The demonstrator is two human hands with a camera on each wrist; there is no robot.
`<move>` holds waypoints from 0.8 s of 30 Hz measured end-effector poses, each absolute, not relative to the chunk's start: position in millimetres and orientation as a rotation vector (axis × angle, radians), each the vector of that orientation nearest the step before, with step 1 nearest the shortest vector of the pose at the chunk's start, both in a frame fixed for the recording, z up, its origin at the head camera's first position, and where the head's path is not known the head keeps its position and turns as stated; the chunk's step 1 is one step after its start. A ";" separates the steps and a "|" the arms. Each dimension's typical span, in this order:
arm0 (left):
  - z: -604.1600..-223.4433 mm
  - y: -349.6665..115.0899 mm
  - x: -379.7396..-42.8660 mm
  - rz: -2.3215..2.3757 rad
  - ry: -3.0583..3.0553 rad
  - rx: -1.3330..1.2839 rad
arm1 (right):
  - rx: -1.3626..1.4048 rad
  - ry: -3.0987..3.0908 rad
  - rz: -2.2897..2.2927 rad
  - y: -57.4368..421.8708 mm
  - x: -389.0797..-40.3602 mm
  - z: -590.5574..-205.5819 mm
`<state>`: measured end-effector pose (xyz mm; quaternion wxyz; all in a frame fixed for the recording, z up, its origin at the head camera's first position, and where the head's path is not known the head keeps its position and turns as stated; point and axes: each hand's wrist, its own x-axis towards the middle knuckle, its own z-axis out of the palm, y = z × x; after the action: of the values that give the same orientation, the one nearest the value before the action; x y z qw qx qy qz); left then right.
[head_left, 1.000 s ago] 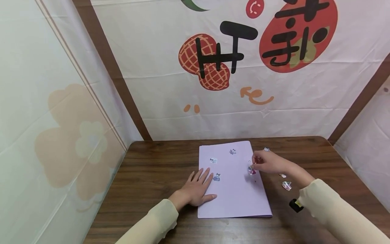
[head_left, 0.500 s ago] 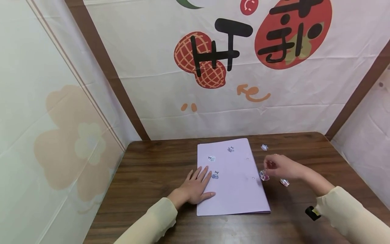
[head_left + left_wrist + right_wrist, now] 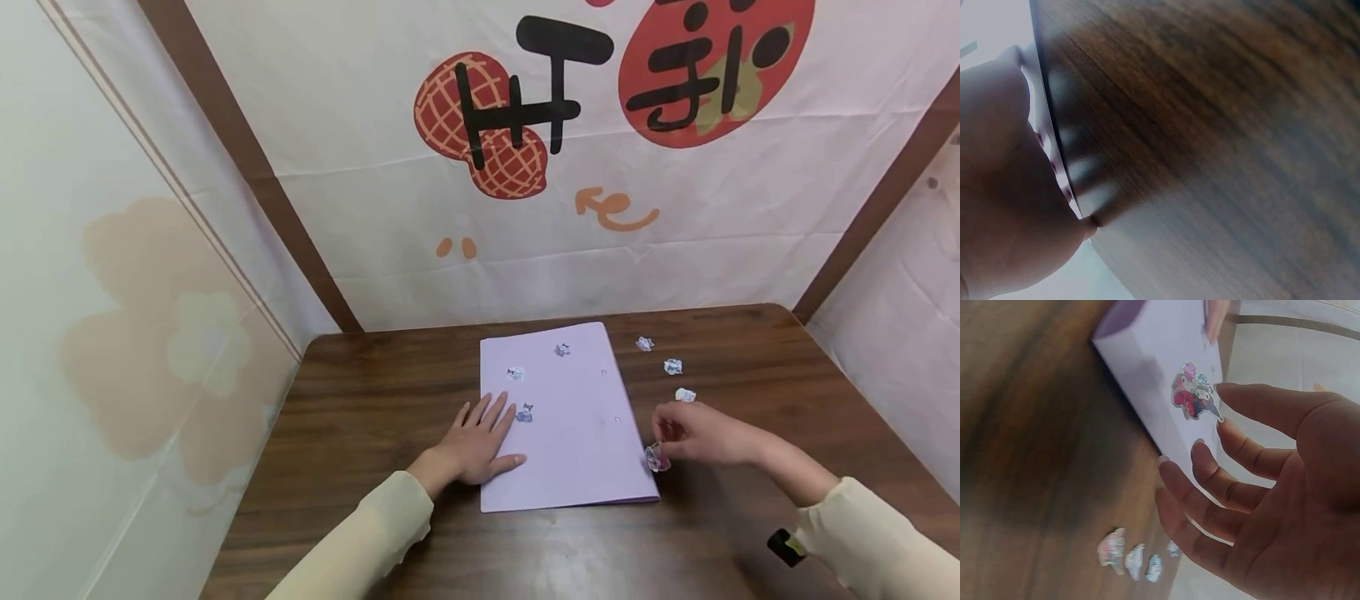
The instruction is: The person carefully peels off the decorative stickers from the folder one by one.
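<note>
My left hand (image 3: 477, 448) lies flat with spread fingers on the left edge of a lilac folder (image 3: 570, 462). In the left wrist view, only part of that hand (image 3: 1016, 175) shows at the folder's edge. My right hand (image 3: 708, 433) is just past the folder's right edge, above the table. Its thumb and index finger pinch a shiny sticker (image 3: 1192, 395) by one corner, a pink and a dark cartoon figure on it. The other fingers are loosely bent. Three small stickers sit on the folder, one (image 3: 525, 413) close to my left fingertips.
Several loose stickers lie in a row right of the folder, including one (image 3: 673, 366) towards the back and one (image 3: 1112, 550) seen in the right wrist view. A small black and yellow object (image 3: 786, 547) sits by my right sleeve. A printed cloth (image 3: 360, 208) hangs behind the wooden table.
My right hand has moved from above the folder's right side to beyond its right edge and nearer, still pinching the sticker. My left hand stays on the folder. The head view has tilted down.
</note>
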<state>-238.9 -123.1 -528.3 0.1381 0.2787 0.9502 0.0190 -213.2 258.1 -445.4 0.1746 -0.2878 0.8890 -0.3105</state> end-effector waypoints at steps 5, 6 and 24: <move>-525.2 -123.0 -240.3 0.070 2.745 0.800 | -0.799 2.486 -0.885 269.9 -202.0 -457.0; -524.5 -122.7 -240.0 0.072 2.743 0.802 | -0.790 2.480 -0.886 273.0 -199.5 -459.6; -531.7 -122.2 -246.0 0.073 2.734 0.793 | -0.704 2.548 -0.836 303.1 -181.6 -485.6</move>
<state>-246.0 -122.2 -531.7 0.1464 0.2754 0.9498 0.0255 -181.6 303.1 -485.6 0.1836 -0.2496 0.9034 -0.2965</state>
